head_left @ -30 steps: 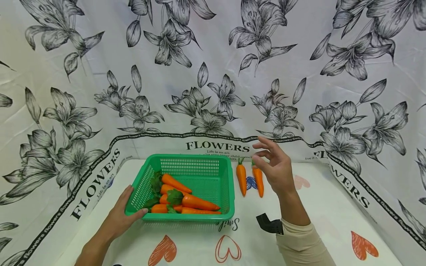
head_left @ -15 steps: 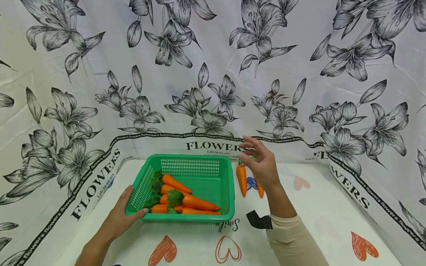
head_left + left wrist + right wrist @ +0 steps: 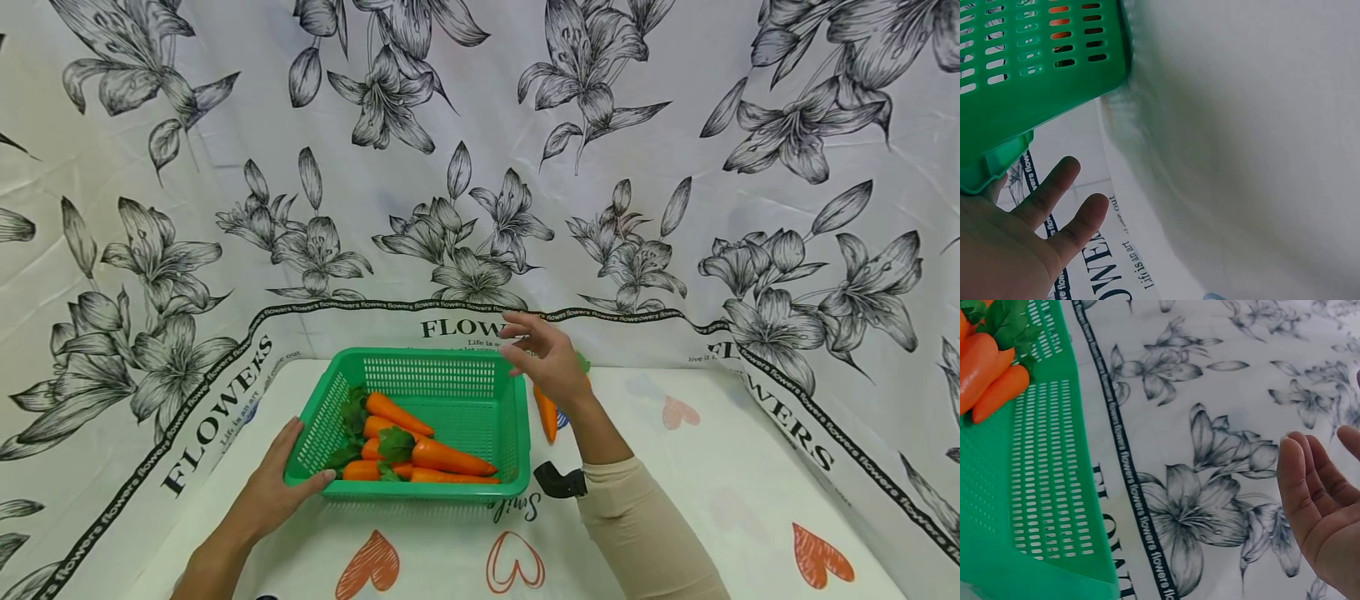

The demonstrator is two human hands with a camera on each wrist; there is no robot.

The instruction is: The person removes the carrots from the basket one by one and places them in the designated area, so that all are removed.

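A green plastic basket (image 3: 420, 491) stands on the table, with several orange carrots (image 3: 453, 457) with green leaves lying in its left and front part. My left hand (image 3: 264, 493) rests at the basket's front left corner, its thumb by the front rim. In the left wrist view, two fingers (image 3: 1079, 228) of that hand stretch out straight, away from the basket. My right hand (image 3: 549, 360) hovers at the basket's back right corner, holding nothing, its fingers loosely bent. Right of the basket lies another carrot (image 3: 547, 417); my right wrist hides most of one beside it.
White cloth printed with flowers hangs behind and at both sides. The white tabletop (image 3: 720, 475) carries printed hearts and words. A black device (image 3: 558, 481) is strapped at my right wrist.
My right hand has moved left, from above the two loose carrots to the basket's right edge. My left hand, the basket and the carrots have stayed in place.
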